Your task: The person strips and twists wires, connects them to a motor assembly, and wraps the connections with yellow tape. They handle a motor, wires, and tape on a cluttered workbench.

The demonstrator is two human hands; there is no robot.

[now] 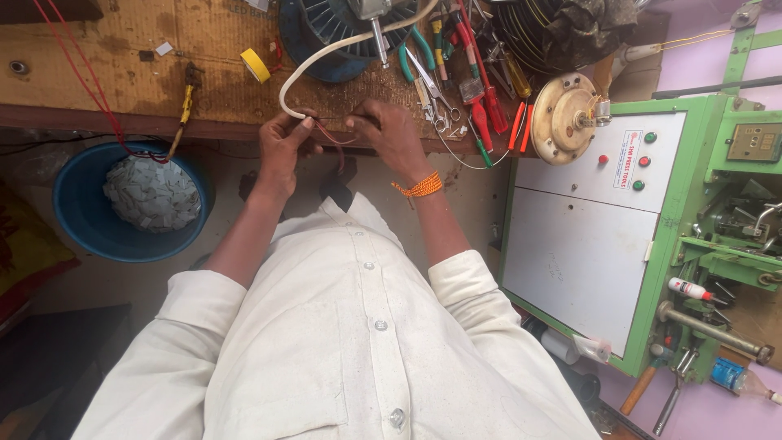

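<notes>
My left hand [283,145] pinches the end of a white sheathed cable [303,69] at the front edge of the wooden workbench [122,57]. The cable loops up toward a blue fan motor housing [326,41]. My right hand [389,134], with an orange thread band at the wrist, grips thin dark red wires [332,138] that come out of the cable end. A loose strand of the wire hangs down between my hands. Both hands are close together, a few centimetres apart.
A blue tub [134,200] of white paper scraps sits on the floor at left. Scissors, pliers and red screwdrivers [481,98] lie on the bench right of my hands. A round motor part [564,118] and a green-and-white machine cabinet [586,220] stand at right. Yellow tape roll [256,65].
</notes>
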